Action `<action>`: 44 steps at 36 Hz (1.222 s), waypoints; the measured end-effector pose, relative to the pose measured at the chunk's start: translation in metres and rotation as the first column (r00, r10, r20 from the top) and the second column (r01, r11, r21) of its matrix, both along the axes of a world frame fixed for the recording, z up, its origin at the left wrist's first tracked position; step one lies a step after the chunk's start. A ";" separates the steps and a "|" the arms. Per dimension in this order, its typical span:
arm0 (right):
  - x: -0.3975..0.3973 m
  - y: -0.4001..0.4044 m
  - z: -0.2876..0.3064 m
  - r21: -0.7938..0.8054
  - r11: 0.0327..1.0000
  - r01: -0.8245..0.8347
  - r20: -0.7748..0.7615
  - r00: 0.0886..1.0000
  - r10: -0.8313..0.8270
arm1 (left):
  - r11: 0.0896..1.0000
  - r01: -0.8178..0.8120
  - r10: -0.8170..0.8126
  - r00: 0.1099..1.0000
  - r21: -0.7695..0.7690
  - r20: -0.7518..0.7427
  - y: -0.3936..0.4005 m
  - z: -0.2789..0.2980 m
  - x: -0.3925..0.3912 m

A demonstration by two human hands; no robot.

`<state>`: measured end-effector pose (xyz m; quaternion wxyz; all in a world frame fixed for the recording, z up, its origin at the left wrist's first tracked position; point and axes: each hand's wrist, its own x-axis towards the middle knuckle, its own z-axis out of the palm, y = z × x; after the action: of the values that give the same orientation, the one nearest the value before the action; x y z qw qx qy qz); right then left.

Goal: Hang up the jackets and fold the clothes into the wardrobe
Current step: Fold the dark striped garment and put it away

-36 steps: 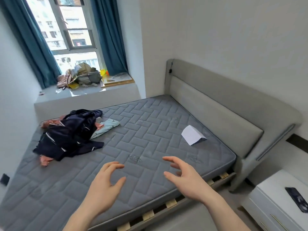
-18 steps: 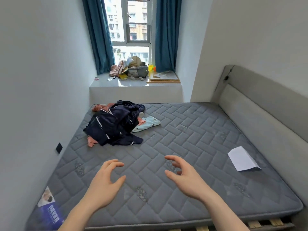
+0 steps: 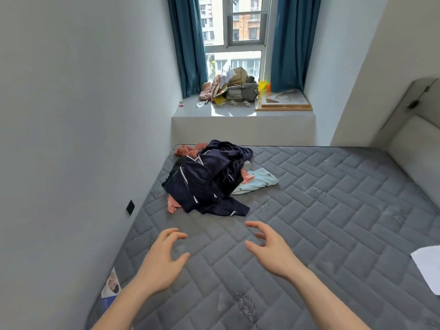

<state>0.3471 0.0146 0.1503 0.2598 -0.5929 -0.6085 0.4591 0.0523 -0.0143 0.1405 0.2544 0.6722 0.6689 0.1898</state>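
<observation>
Head view: clothes pile (image 3: 209, 177) on mattress (image 3: 321, 210); both hands (image 3: 162, 260) empty.

Grey quilted mattress (image 3: 321, 210) under clothes pile (image 3: 209, 179), white paper (image 3: 428, 267).

Bare forearms, no sleeves; hands (image 3: 164, 260) without rings.

One mattress (image 3: 321, 210) carries one heap of clothes (image 3: 209, 177) at far left and one white paper sheet (image 3: 428, 267) at near right. Two blue curtains (image 3: 188, 44) flank one window (image 3: 234, 32). Two hands (image 3: 162, 258) show.
</observation>
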 end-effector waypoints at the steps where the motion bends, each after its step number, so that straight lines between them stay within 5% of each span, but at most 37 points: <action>1: -0.008 0.008 -0.001 -0.007 1.000 0.000 0.002 1.000 0.000 | 1.000 0.003 -0.003 1.000 -0.014 -0.003 0.008 -0.003 -0.008; 12: -0.097 0.096 -0.057 -0.055 0.989 0.138 0.095 0.987 -0.132 | 0.952 0.074 -0.103 0.991 -0.298 -0.083 0.141 -0.078 -0.118; 21: -0.178 0.180 -0.180 -0.170 0.972 0.161 0.216 0.969 -0.123 | 0.838 -0.020 -0.143 0.956 -0.546 -0.255 0.256 -0.230 -0.220; 37: -0.239 0.343 -0.398 -0.139 0.977 0.163 0.365 0.925 -0.103 | 0.696 -0.165 -0.141 0.923 -0.698 -0.358 0.348 -0.508 -0.262; 44: -0.258 0.420 -0.434 -0.099 0.982 0.161 0.400 0.910 -0.109 | 0.723 -0.194 -0.138 0.900 -0.663 -0.413 0.344 -0.535 -0.255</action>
<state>0.0889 0.4342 -0.2834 0.1246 -0.7291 -0.5745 0.3504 -0.2024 0.3298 -0.3947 0.3270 0.5431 0.7403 -0.2236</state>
